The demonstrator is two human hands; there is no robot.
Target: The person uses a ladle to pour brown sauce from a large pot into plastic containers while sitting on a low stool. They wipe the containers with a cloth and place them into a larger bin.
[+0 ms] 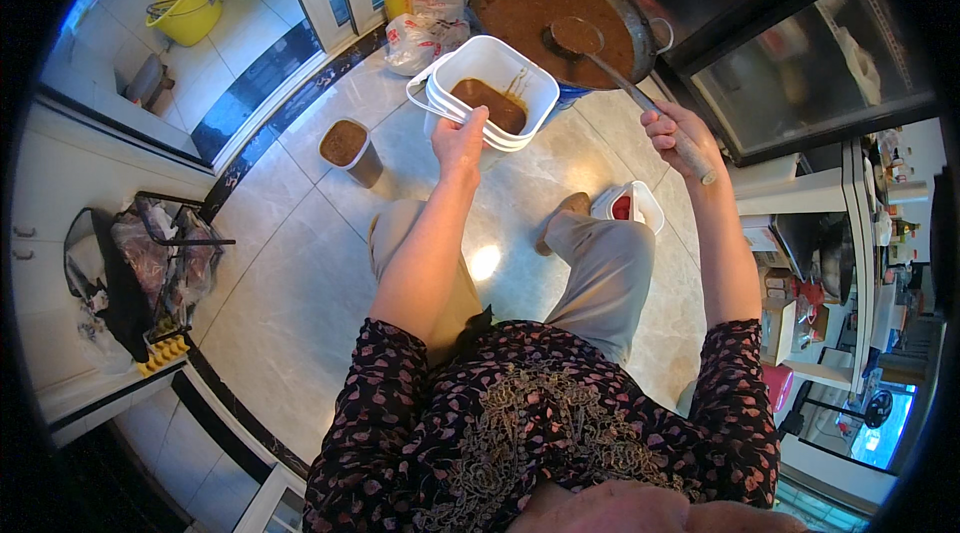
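My left hand [461, 146] grips the near rim of a white plastic bucket [540, 86], tilted towards me, with its handle hanging at the left. Brown sauce [491, 103] covers part of the bucket's bottom and streaks one inner wall. In my right hand [684, 137] is the handle of a long ladle [624, 82]. The ladle's bowl, full of sauce, lies at the surface of a large wok [651, 56] filled with the same brown sauce. The bucket's far right edge overlaps the wok's near side in view.
A sauce-filled tub [366, 167] stands on the tiled floor at left. Another white container [646, 206] with something red inside is by my foot. Plastic bags [427, 37] sit left of the wok. A dark glass-doored cabinet [817, 52] rises at right; a wire rack [184, 240] holds bags at far left.
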